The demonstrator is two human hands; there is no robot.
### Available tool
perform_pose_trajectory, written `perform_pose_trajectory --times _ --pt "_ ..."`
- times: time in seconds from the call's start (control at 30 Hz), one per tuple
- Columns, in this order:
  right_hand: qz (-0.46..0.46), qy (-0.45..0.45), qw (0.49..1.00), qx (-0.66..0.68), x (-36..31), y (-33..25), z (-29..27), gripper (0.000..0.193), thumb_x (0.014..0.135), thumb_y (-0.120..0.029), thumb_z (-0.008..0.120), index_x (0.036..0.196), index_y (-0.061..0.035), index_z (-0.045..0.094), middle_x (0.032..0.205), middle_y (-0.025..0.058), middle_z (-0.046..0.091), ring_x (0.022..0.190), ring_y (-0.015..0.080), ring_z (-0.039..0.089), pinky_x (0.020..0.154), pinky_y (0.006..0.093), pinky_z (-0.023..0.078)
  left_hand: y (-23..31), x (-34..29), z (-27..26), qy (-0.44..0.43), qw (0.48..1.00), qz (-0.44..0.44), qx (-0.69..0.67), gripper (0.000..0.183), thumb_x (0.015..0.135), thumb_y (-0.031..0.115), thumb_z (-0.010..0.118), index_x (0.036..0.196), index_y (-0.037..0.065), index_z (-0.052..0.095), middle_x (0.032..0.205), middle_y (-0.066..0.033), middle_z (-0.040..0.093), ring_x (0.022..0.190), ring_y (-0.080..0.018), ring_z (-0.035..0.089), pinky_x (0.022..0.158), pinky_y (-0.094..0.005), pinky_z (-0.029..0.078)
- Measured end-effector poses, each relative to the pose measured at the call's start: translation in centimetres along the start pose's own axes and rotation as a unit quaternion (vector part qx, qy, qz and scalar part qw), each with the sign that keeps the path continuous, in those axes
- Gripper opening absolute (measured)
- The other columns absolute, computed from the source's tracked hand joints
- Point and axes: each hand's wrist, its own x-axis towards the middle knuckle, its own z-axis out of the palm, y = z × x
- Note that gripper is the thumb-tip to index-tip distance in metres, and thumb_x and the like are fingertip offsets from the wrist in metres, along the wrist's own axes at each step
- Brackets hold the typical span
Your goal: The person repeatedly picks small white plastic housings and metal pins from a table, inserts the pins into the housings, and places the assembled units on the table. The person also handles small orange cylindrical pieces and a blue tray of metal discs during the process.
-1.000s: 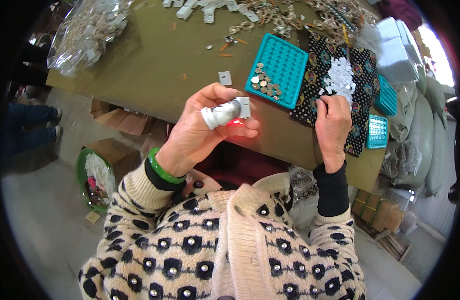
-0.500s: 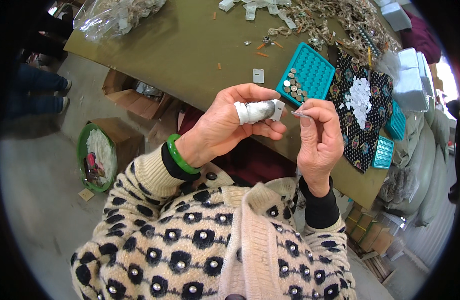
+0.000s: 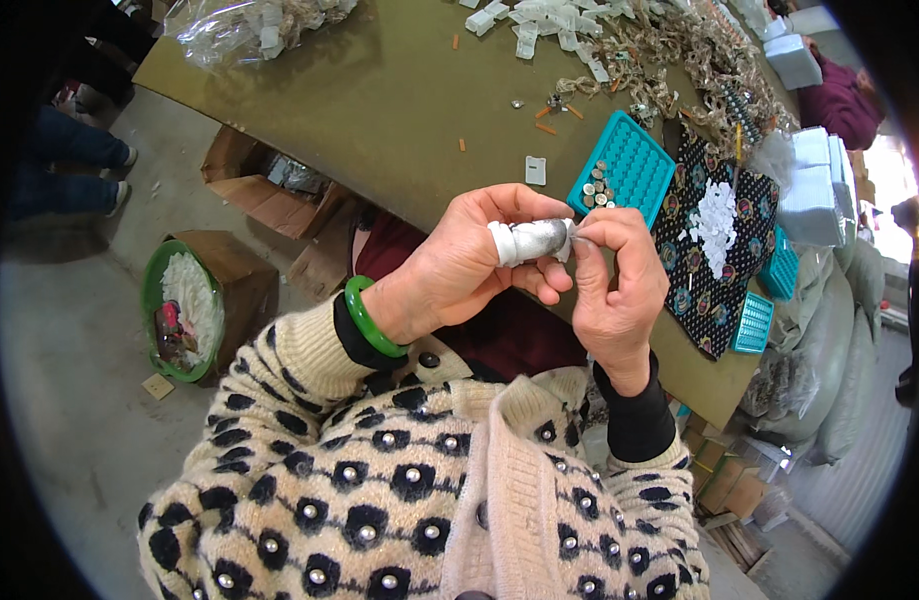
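My left hand (image 3: 449, 262) is closed, with a small white card (image 3: 568, 234) held at its fingertips, now mostly hidden. One of its fingers is covered by a white wrap (image 3: 524, 242) with a dark grey smudge. My right hand (image 3: 621, 285) meets it there, thumb and forefinger pinched at the card's edge. What the pinch holds is too small and covered to name. Just beyond my hands lies a teal tray (image 3: 634, 165) of small round hollows, with several silvery round discs (image 3: 598, 186) at its near left end. Another slotted white card (image 3: 535, 171) lies flat on the table.
On the table (image 3: 379, 120), a patterned black cloth (image 3: 676, 290) bears a heap of white pieces (image 3: 716, 228). Tangled beige cords (image 3: 699, 60) and clear plastic pieces (image 3: 559, 20) lie at the far side. A green basin (image 3: 215, 340) and an open carton (image 3: 239, 185) stand at left.
My right hand has moved left, bringing the thin greyish piece in its pinch up against the card in my left hand. The view has shifted slightly.
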Motion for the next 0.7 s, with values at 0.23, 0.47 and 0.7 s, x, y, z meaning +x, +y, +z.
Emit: perform_pose_trajectory --times 0.23,0.47,0.7 --pt "0.055 -0.019 0.994 0.087 0.9 0.1 0.2 0.014 0.08 0.008 0.062 0.091 -0.0003 0.057 0.085 0.0129 0.06 0.074 0.0253 0.059 0.069 0.0322 0.049 0.8 -0.1 0.0 0.015 1.0 0.004 0.022 0.026 0.091 0.014 0.066 0.112 -0.001 0.06 0.096 -0.0145 0.067 0.074 -0.0243 0.07 0.062 -0.0341 0.062" --pt "0.025 -0.149 0.987 0.053 4.7 0.3 -0.8 0.008 0.082 0.003 0.063 0.087 0.0004 0.058 0.082 0.0104 0.06 0.074 0.0199 0.06 0.067 0.0302 0.048 1.6 0.1 -0.7 -0.011 0.999 0.034 0.0 0.024 0.094 0.011 0.061 0.116 0.001 0.06 0.102 -0.0173 0.066 0.079 -0.0261 0.07 0.067 -0.0363 0.061" --pt "-0.142 -0.099 0.961 -0.215 11.4 6.6 0.9 0.017 0.077 0.0 0.068 0.094 -0.0023 0.065 0.101 0.011 0.061 0.098 0.0301 0.059 0.082 0.0389 0.047 3.1 0.8 -1.1 0.043 0.996 -0.002 -0.072 0.025 0.097 0.01 0.055 0.121 0.002 0.058 0.112 -0.0255 0.064 0.083 -0.0269 0.07 0.071 -0.0349 0.061"
